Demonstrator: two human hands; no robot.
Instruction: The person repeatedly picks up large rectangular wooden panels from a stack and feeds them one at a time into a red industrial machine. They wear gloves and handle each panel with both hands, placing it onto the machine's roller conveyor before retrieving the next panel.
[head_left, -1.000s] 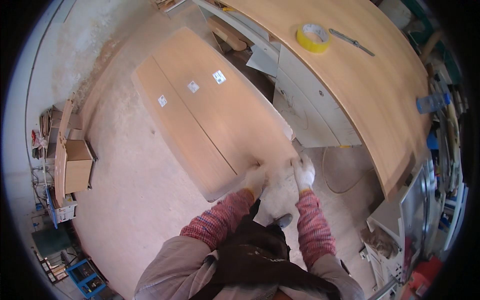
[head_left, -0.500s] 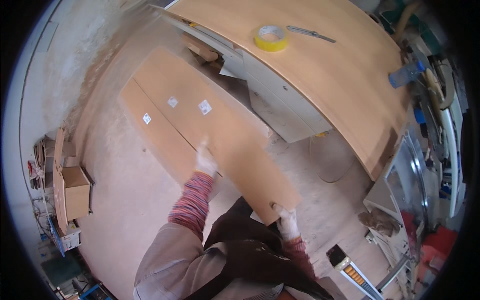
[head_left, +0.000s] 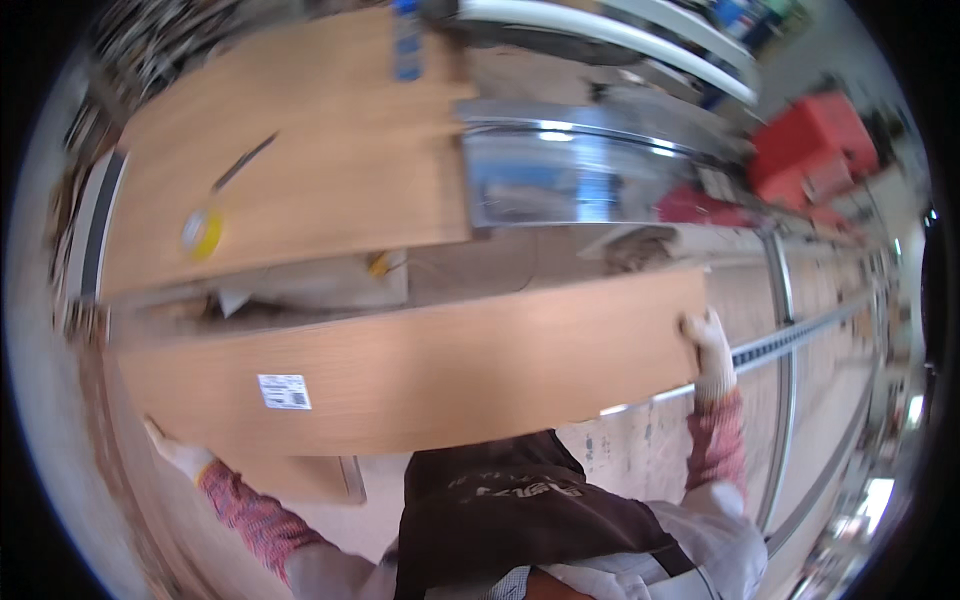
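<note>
This is a woodworking shop. A large wooden workbench top (head_left: pixel 300 170) carries a yellow tape roll (head_left: pixel 203 234) near its left edge and a slim tool (head_left: pixel 243 162) further in. A long wood-veneer panel (head_left: pixel 420 365) bears a white label (head_left: pixel 284 391). Metal rails (head_left: pixel 790 340), a red machine (head_left: pixel 815 150) and a dusty floor (head_left: pixel 620 450) surround the bench.
</note>
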